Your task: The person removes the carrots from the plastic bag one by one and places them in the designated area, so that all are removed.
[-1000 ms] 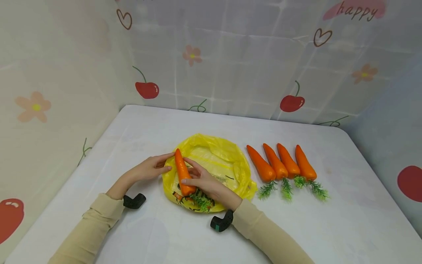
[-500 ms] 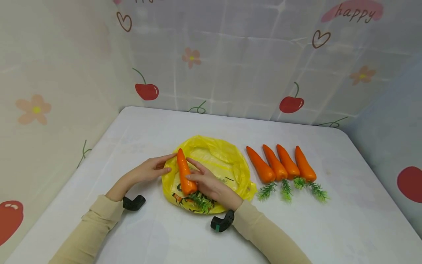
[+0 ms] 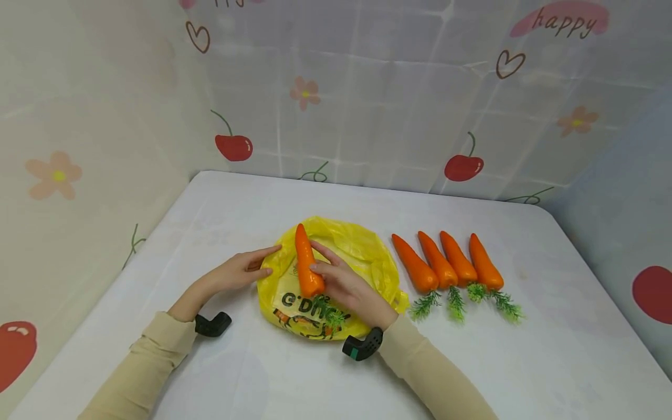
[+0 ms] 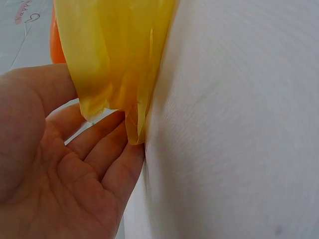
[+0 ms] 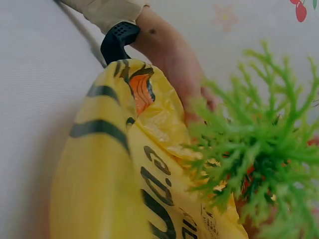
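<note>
In the head view my right hand grips an orange carrot with feathery green leaves, its tip pointing away. The carrot is above a yellow plastic bag with black print, spread on the table with its mouth spread wide. My left hand holds the bag's left rim between thumb and fingers; in the left wrist view the yellow film hides some fingertips. Green leaves cover much of the right hand in the right wrist view, beside the printed bag.
Several more carrots lie in a row to the right of the bag, leaves toward me. The white table meets a patterned curtain at the back. A black device sits on each wrist.
My right hand has lifted the carrot slightly and moved it rightward and away from me, over the bag; more of the print shows. The left hand stays at the bag's rim.
</note>
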